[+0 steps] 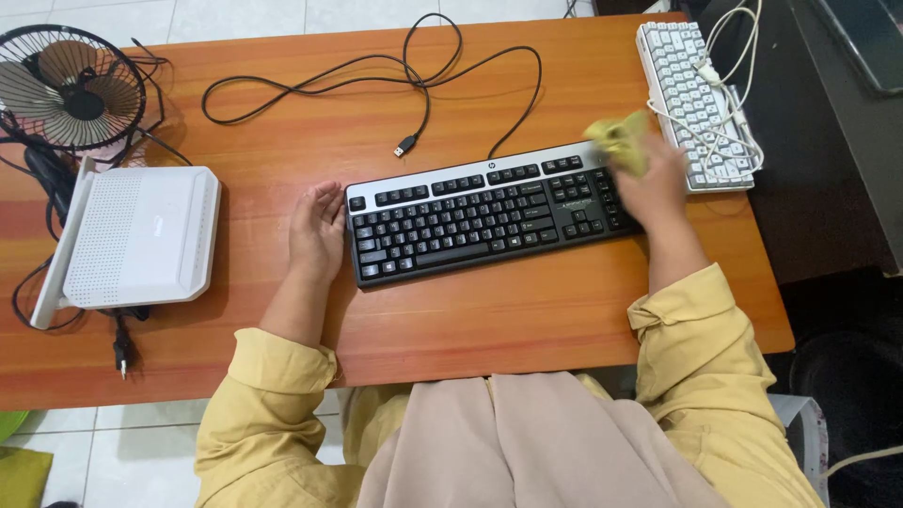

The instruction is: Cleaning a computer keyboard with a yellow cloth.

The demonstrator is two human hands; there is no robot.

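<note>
Now left hand (317,232) flat against black keyboard (470,214) edge, right hand (652,183) gripping yellow cloth (621,141).

I wear a mustard-yellow top with long, loose sleeves. The left sleeve (268,376) ends in a gathered cuff near the front edge of the surface (470,320); the right sleeve (691,329) has a wider, folded cuff at that same edge. A pale beige cloth (508,442) drapes down my front, below the surface's edge, with a seam down its middle.
</note>
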